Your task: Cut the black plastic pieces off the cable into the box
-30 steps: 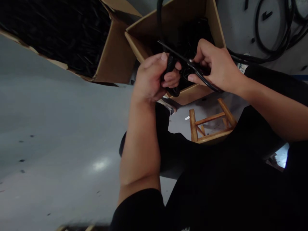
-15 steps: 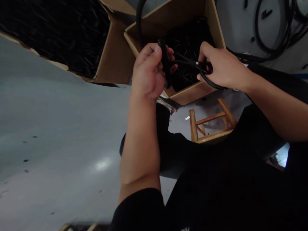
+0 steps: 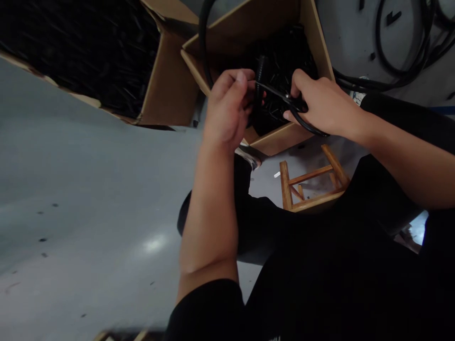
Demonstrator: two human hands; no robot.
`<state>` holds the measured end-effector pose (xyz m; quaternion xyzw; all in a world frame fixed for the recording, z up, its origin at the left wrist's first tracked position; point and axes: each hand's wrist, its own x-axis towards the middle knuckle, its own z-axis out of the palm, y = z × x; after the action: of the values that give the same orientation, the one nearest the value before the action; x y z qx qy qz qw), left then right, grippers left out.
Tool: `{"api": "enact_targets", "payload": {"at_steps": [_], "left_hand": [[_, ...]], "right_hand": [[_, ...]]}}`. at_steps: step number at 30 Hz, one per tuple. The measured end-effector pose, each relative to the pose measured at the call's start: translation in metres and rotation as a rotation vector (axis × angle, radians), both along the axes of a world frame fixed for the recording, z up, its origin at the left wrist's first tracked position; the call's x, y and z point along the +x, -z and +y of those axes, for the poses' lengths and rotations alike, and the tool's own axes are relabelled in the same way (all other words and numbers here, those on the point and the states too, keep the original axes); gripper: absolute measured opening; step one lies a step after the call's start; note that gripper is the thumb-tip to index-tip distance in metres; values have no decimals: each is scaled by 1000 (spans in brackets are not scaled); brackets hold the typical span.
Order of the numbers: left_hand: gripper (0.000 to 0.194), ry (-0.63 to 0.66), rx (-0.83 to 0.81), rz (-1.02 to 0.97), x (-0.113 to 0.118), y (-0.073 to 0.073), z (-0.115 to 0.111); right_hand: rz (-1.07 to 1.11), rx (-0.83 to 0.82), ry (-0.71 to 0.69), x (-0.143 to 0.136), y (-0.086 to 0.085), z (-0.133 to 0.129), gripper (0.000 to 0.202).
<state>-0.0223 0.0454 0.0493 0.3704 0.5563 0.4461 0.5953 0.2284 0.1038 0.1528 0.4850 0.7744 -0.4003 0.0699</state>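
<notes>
My left hand (image 3: 227,106) is closed around a black hose (image 3: 262,68), its ribbed-looking upper end sticking up past the fingers. Black-handled scissors (image 3: 304,122) sit in my right hand (image 3: 325,105), with fingers through or around the handles. The scissor blades point left and lie against the hose just beside my left fingertips. How deep they bite cannot be made out. Both hands are above a cardboard box (image 3: 280,138) holding many short black pieces (image 3: 280,99).
A larger cardboard box (image 3: 167,90) full of black pieces stands at the upper left. Coiled black hose (image 3: 387,85) lies on the floor at the right. A wooden stool (image 3: 309,175) is below the smaller box. Scraps dot the grey floor (image 3: 88,189).
My left hand has shifted slightly right with the hose, whose top now leans right. The scissor blades, spread apart before, have come closer together at the hose.
</notes>
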Motion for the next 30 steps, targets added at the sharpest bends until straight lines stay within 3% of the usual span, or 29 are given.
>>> {"api": "enact_targets", "payload": {"at_steps": [5,11,18,23,27,30], "left_hand": [[36,6,57,31,1,5,-4],[50,22,129,43,11,18,-5],[61,29,112,108,30,-14,-14],[61,39,97,112,19,-25,-14],[59,31,96,130,7,-30,-13],[63,103,47,86,4,-42,-14]], "right_hand": [[45,-19,59,2,3,1,32],[63,24,66,-2,14,0,38],[207,-28,69,-5,8,-7,47],[228,24,61,-4,5,-6,42],[265,-30,68,-1,2,-2,36],[314,-82,47,1,5,-2,38]]}}
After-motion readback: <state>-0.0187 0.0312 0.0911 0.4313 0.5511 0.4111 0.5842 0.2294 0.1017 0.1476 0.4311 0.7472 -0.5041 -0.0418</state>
